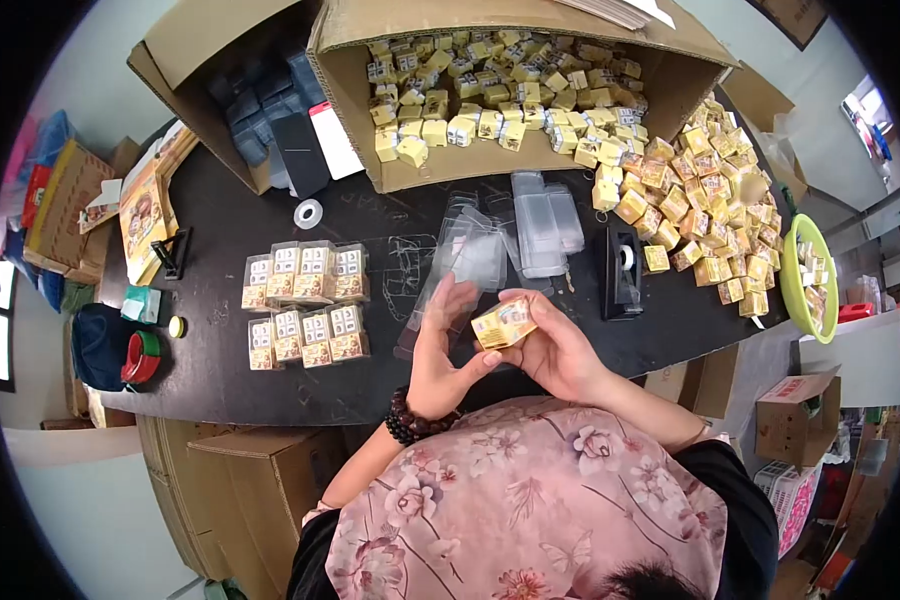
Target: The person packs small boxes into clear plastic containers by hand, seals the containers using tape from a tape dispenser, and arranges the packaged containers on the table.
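Observation:
A small yellow printed box (503, 323) is held between the fingers and thumb of my right hand (565, 352), above the front edge of the dark table (400, 395). My left hand (438, 352) is beside the box, fingers stretched out and apart, its thumb close to the box's lower side. Whether that thumb touches the box I cannot tell. Just beyond my hands lie clear plastic sleeves (475, 250) and a stack of clear plastic cases (545, 228). To the left, two rows of similar boxes in clear cases (305, 275) stand on the table.
A cardboard carton (450, 180) full of small yellow boxes lies open at the back. More boxes are heaped in a pile (705, 205) at the right, near a lime-green basket (794, 275). A tape dispenser (622, 275) and a tape roll (308, 214) are on the table.

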A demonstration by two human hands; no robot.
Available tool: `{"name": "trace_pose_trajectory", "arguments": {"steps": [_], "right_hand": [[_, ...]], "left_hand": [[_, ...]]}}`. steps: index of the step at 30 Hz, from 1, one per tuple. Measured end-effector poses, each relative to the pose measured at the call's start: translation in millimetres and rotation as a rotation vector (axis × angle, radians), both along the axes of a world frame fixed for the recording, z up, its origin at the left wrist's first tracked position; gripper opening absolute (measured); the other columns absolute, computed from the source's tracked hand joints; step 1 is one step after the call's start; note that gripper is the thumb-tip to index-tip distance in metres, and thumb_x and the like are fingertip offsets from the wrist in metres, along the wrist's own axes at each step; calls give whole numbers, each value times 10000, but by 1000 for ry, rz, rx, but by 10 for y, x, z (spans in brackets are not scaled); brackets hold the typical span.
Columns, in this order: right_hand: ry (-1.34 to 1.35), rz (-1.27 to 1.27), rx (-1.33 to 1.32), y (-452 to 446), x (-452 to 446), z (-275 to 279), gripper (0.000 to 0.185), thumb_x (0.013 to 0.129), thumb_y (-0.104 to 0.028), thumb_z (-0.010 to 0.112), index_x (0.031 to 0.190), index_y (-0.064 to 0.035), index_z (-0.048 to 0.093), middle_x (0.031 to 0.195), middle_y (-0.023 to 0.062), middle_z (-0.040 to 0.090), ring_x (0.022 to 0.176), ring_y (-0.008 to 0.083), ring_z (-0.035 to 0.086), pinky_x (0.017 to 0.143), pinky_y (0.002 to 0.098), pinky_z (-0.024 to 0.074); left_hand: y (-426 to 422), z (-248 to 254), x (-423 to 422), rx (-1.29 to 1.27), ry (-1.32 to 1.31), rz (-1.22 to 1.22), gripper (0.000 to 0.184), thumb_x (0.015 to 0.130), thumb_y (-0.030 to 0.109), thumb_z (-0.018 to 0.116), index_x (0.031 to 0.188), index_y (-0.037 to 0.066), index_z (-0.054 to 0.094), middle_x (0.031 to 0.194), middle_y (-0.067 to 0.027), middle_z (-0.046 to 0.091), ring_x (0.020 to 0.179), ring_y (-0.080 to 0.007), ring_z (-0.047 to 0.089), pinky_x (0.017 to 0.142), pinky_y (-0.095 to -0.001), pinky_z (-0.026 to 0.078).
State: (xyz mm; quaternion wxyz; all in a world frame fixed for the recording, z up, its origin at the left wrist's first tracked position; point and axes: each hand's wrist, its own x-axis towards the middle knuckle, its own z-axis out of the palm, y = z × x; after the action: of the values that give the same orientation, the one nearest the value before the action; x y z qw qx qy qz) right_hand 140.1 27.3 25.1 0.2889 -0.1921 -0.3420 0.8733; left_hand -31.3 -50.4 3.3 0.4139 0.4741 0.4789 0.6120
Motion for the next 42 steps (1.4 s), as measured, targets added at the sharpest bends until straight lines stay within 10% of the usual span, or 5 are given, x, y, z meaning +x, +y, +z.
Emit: {"name": "trace_pose_trajectory", "arguments": {"steps": [16, 23, 26, 30, 42], "right_hand": [[-57, -53, 45, 27, 116, 6, 484, 953, -123, 613, 1366, -61, 367, 1235, 63, 536, 1143, 132, 529, 977, 304, 440], [-200, 369, 338, 246, 331, 110, 487, 830, -36, 714, 1219, -79, 425, 1058, 24, 555, 1007, 103, 543, 852, 260, 445], [-121, 369, 417, 299, 395, 132, 551, 813, -37, 727, 1250, -91, 396, 1027, 20, 569, 954, 97, 552, 827, 269, 453], [-206, -422, 621, 383, 237, 222, 501, 887, -8, 666, 1309, -96, 410, 1132, 62, 563, 978, 113, 587, 828, 278, 520], [-464, -53, 619, 455, 287, 175, 405, 919, -17, 629, 1313, -39, 538, 1213, 79, 587, 1090, 124, 584, 877, 259, 515]], "left_hand": [[39, 41, 120, -31, 234, 18, 1055, 715, 191, 861, 1501, -7, 185, 1371, -219, 455, 1287, -309, 474, 1084, -409, 371], [17, 35, 102, -30, 150, -37, 1052, 735, 186, 846, 1515, 4, 163, 1391, -197, 444, 1295, -289, 465, 1105, -400, 346], [5, 36, 124, 14, 13, -125, 969, 804, 176, 785, 1520, 8, 153, 1396, -179, 443, 1302, -280, 457, 1117, -398, 327], [-21, -16, 135, 24, -99, -191, 716, 938, 151, 619, 1501, -16, 208, 1354, -157, 480, 1263, -244, 484, 1091, -380, 352], [-46, 54, 130, 11, 147, -103, 413, 1005, 42, 455, 1406, -34, 389, 1185, -138, 590, 1087, -189, 593, 972, -317, 452]]}}
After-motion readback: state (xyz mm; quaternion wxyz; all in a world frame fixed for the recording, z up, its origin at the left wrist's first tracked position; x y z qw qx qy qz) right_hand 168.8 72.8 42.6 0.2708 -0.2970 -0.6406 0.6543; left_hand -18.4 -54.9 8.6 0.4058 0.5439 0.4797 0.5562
